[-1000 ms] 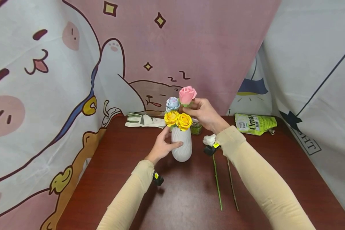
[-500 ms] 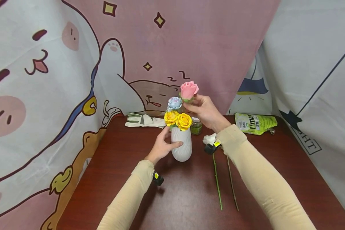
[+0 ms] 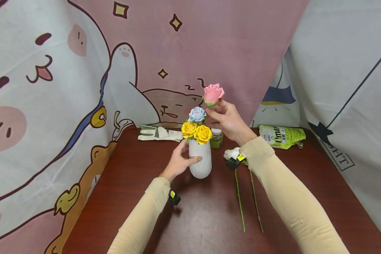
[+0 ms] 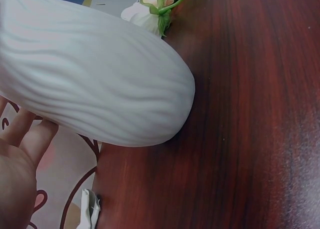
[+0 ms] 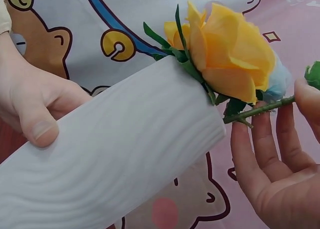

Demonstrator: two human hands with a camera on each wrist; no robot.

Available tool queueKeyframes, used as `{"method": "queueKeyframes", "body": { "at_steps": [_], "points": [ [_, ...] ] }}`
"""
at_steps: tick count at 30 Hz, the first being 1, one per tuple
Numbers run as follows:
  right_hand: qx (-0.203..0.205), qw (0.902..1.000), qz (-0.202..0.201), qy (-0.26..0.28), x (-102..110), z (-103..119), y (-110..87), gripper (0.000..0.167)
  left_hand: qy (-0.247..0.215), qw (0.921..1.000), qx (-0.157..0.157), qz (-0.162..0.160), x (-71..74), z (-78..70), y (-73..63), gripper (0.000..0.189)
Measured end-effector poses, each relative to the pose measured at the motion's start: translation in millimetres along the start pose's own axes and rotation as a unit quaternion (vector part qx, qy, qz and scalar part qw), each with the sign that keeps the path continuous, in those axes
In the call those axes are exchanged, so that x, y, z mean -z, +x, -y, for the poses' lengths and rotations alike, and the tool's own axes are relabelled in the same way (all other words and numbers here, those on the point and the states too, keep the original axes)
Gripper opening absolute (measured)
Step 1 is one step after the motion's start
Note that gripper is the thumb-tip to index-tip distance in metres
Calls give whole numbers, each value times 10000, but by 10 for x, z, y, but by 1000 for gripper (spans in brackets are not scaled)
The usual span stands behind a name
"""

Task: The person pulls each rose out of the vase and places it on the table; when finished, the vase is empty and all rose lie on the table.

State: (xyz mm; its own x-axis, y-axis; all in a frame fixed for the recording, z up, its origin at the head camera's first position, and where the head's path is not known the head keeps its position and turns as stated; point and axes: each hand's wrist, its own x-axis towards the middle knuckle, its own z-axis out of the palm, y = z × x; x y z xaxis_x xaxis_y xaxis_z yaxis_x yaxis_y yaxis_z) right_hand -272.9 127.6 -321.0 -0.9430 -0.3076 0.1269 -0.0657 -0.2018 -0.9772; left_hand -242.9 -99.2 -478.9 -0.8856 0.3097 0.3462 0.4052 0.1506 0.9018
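Observation:
A white ridged vase (image 3: 200, 164) stands upright on the table in the head view. My left hand (image 3: 179, 161) grips its left side, thumb across the front and fingers behind. Two yellow roses (image 3: 203, 134) and a light blue rose (image 3: 197, 115) sit at the vase's mouth. Above them my right hand (image 3: 230, 120) pinches a pink rose (image 3: 213, 94) just under its bloom. In the right wrist view the green stem (image 5: 262, 110) runs from the thumb to the vase's rim, with the other fingers behind it. The left wrist view shows the vase's base (image 4: 170, 99) close to the tabletop.
A white rose (image 3: 231, 153) and another stem (image 3: 256, 203) lie to the right, partly under my right wrist. Behind the vase are a lidded jar (image 3: 216, 140) and a white glove (image 3: 160, 133). A green bag (image 3: 282, 137) lies at the back right. Printed cloth (image 3: 241, 46) hangs around the table.
My right hand has moved the pink rose up and slightly right. The blue rose has shifted a little right. My left hand and the vase have stayed put.

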Motion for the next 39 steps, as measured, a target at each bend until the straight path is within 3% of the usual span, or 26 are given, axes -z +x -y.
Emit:
{"method": "queueKeyframes", "body": {
  "at_steps": [5,11,22,29,39],
  "points": [
    [11,10000,59,-13,34,0,11,56,-20,10000,-5,-11,-3,10,-3,71],
    [137,9998,61,122,37,22,4,57,2,10000,-92,-28,-2,12,-4,72],
    [427,9990,-86,136,51,83,12,49,67,10000,-63,-27,5,23,-3,72],
    [560,9957,-215,711,76,169,14,46,49,10000,-51,-12,5,27,-6,72],
    [467,9958,-397,683,113,220,20,39,102,9999,16,-29,5,21,-4,73]
  ]
}}
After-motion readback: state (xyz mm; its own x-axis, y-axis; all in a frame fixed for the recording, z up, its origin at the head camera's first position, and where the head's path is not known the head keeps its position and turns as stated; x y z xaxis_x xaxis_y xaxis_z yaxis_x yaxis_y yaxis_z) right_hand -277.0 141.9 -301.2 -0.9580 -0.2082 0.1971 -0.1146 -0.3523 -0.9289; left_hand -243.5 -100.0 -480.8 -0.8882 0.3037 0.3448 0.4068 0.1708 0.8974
